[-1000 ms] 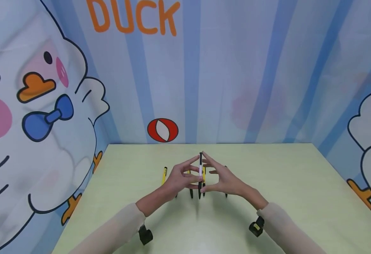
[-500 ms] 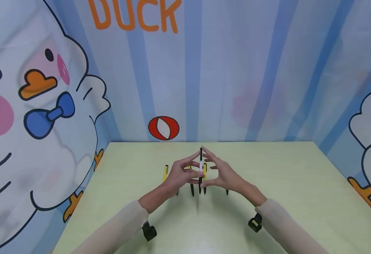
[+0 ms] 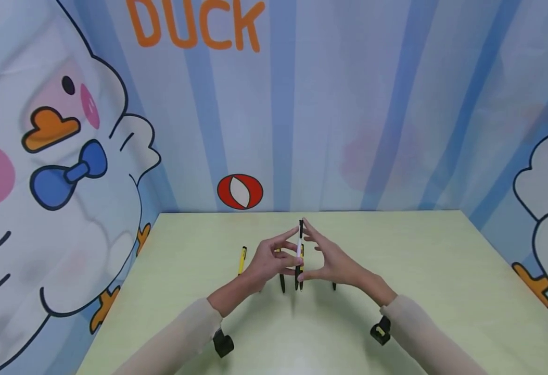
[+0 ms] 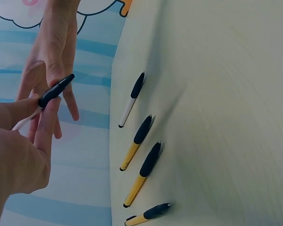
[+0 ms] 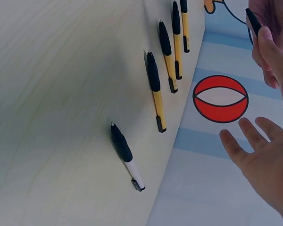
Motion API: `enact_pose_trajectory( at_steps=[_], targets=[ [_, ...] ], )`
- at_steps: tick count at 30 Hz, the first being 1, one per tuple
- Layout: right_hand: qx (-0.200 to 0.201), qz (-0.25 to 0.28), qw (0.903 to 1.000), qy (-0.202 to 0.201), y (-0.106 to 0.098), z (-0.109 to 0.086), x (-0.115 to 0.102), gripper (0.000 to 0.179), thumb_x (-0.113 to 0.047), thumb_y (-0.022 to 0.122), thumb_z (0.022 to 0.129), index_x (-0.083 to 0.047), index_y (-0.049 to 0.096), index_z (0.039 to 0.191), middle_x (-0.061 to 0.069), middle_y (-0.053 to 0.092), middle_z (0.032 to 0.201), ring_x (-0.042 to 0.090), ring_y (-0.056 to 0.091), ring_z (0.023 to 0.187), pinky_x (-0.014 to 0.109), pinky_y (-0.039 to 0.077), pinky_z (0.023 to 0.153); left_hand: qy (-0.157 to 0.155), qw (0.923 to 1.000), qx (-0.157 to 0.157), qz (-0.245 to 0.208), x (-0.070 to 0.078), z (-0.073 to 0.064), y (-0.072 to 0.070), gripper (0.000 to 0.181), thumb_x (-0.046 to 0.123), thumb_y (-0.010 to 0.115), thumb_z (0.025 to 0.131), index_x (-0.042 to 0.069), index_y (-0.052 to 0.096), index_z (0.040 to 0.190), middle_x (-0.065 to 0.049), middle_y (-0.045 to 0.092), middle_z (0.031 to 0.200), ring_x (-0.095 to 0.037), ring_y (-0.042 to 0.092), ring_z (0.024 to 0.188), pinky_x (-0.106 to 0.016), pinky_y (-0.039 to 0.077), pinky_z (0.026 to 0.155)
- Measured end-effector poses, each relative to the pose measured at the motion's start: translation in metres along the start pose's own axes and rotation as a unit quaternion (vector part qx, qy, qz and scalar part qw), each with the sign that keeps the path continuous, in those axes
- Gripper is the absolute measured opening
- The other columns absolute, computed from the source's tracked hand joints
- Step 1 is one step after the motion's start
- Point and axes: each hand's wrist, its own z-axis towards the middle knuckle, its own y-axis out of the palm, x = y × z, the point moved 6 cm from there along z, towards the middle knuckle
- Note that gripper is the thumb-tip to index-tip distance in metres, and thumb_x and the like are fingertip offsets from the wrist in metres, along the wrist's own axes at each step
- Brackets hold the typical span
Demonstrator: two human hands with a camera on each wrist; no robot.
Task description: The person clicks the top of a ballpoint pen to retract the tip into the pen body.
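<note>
A white pen with a black grip (image 3: 299,247) is held nearly upright between both hands over the far middle of the table. My left hand (image 3: 266,265) pinches it; in the left wrist view my left thumb (image 4: 19,108) and a finger lie on either side of the black grip (image 4: 54,92). From the other side, my right hand (image 3: 336,265) touches the pen, its index fingertip by the top end and thumb at the grip. In the right wrist view the other right fingers (image 5: 252,141) are spread away from the pen.
Several yellow pens with black grips (image 5: 156,99) lie in a row on the pale table (image 3: 419,281). Another white pen (image 5: 132,167) lies at the row's right end. A curtain (image 3: 358,104) printed with ducks hangs behind the table's far edge.
The held pen has shifted slightly right and its top leans a little to the right. Both hands keep nearly the same pose, and the head view has moved slightly.
</note>
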Motion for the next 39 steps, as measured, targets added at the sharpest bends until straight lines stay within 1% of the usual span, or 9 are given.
enact_pose_trajectory(
  at_steps=[3, 7, 12, 16, 18, 21, 26, 32, 39],
  targets=[
    [0.001, 0.008, 1.0, -0.001, -0.002, 0.0, 0.001, 0.123, -0.017, 0.088, 0.08, -0.017, 0.0, 0.166, 0.021, 0.026, 0.168, 0.044, 0.041, 0.146, 0.067, 0.044, 0.111, 0.011, 0.9998, 0.003, 0.018, 0.004, 0.0, -0.003, 0.074, 0.002, 0.072, 0.093, 0.028, 0.043, 0.156, -0.027, 0.061, 0.126, -0.015, 0.076, 0.092, -0.043, 0.065, 0.081],
    [0.006, 0.008, 0.9999, 0.006, -0.005, -0.005, 0.005, 0.115, -0.015, 0.086, 0.082, -0.015, 0.007, 0.166, 0.021, 0.03, 0.166, 0.044, 0.044, 0.145, 0.066, 0.045, 0.111, 0.019, 0.9984, 0.019, 0.049, 0.004, -0.001, -0.009, 0.072, 0.003, 0.073, 0.093, 0.026, 0.045, 0.156, -0.023, 0.065, 0.119, -0.015, 0.075, 0.092, -0.041, 0.066, 0.078],
    [0.007, -0.004, 0.9998, 0.018, -0.008, -0.016, 0.017, 0.102, -0.016, 0.081, 0.088, -0.011, 0.016, 0.165, 0.021, 0.033, 0.164, 0.043, 0.045, 0.144, 0.063, 0.047, 0.111, 0.01, 0.9961, 0.038, 0.079, -0.003, -0.007, -0.018, 0.071, 0.004, 0.075, 0.092, 0.021, 0.046, 0.155, -0.02, 0.065, 0.114, -0.013, 0.074, 0.089, -0.039, 0.066, 0.074],
    [0.015, -0.014, 0.9993, 0.031, -0.015, -0.027, 0.03, 0.087, -0.02, 0.074, 0.095, -0.008, 0.022, 0.163, 0.021, 0.037, 0.163, 0.043, 0.045, 0.144, 0.059, 0.047, 0.111, 0.003, 0.9959, 0.052, 0.074, -0.004, -0.011, -0.028, 0.071, 0.003, 0.075, 0.091, 0.019, 0.047, 0.155, -0.021, 0.065, 0.114, -0.014, 0.075, 0.088, -0.04, 0.066, 0.074],
    [0.02, -0.019, 0.999, 0.034, -0.02, -0.033, 0.036, 0.08, -0.021, 0.07, 0.098, -0.005, 0.025, 0.162, 0.021, 0.039, 0.161, 0.043, 0.046, 0.143, 0.058, 0.047, 0.111, 0.0, 0.996, 0.06, 0.066, -0.005, -0.012, -0.035, 0.071, 0.002, 0.074, 0.091, 0.018, 0.047, 0.155, -0.024, 0.063, 0.116, -0.014, 0.075, 0.088, -0.042, 0.066, 0.075],
    [0.026, -0.026, 0.9988, 0.032, -0.028, -0.042, 0.042, 0.071, -0.02, 0.066, 0.1, -0.003, 0.031, 0.159, 0.022, 0.043, 0.158, 0.043, 0.047, 0.142, 0.057, 0.047, 0.111, -0.01, 0.9949, 0.078, 0.063, -0.008, -0.013, -0.047, 0.071, 0.002, 0.075, 0.091, 0.019, 0.047, 0.154, -0.024, 0.063, 0.117, -0.013, 0.074, 0.086, -0.043, 0.066, 0.075],
    [0.042, -0.057, 0.997, 0.032, -0.042, -0.053, 0.05, 0.056, -0.02, 0.061, 0.104, -0.004, 0.043, 0.154, 0.019, 0.051, 0.153, 0.04, 0.048, 0.141, 0.056, 0.047, 0.111, -0.037, 0.9899, 0.117, 0.071, -0.014, -0.017, -0.066, 0.072, 0.002, 0.076, 0.089, 0.021, 0.05, 0.153, -0.018, 0.064, 0.114, -0.012, 0.073, 0.085, -0.042, 0.066, 0.074],
    [0.061, -0.081, 0.9941, 0.038, -0.058, -0.071, 0.057, 0.049, -0.018, 0.061, 0.104, -0.003, 0.05, 0.149, 0.019, 0.057, 0.148, 0.04, 0.052, 0.136, 0.055, 0.05, 0.107, -0.067, 0.9807, 0.158, 0.094, -0.024, -0.029, -0.092, 0.072, 0.003, 0.079, 0.087, 0.02, 0.052, 0.151, -0.015, 0.065, 0.111, -0.013, 0.071, 0.082, -0.039, 0.067, 0.07],
    [0.069, -0.104, 0.9908, 0.054, -0.075, -0.092, 0.066, 0.045, -0.018, 0.061, 0.104, -0.002, 0.054, 0.145, 0.019, 0.062, 0.143, 0.035, 0.06, 0.129, 0.051, 0.055, 0.102, -0.092, 0.9675, 0.194, 0.133, -0.034, -0.043, -0.125, 0.069, 0.0, 0.079, 0.086, 0.016, 0.055, 0.149, -0.018, 0.068, 0.112, -0.014, 0.07, 0.081, -0.038, 0.067, 0.069]
  ],
)
